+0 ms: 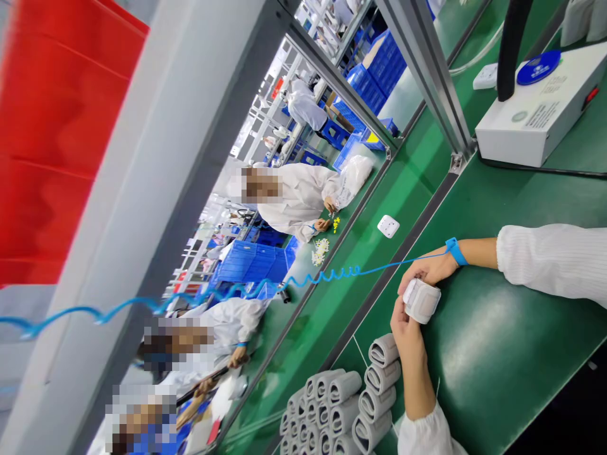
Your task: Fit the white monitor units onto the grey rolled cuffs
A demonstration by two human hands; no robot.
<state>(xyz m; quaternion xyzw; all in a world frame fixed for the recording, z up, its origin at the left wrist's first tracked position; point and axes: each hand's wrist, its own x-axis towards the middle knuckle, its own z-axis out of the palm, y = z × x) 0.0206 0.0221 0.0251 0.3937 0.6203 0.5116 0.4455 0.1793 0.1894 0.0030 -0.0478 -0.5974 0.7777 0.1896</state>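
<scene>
A grey roll (421,300) is cradled by the curled fingers of the left hand (405,335) and right hand (427,270), just beside the stacked rolls (374,385); it could be dropped if the coiled cord (327,276) snags.

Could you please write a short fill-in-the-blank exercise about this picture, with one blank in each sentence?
1. The person's left hand and right hand together hold one rolled ____ fabric band.
2. A blue wrist strap circles the person's ____ wrist.
3. Similar rolled bands lie in stacked rows on the ____ bench mat.

Missing words: grey; right; green.
</scene>
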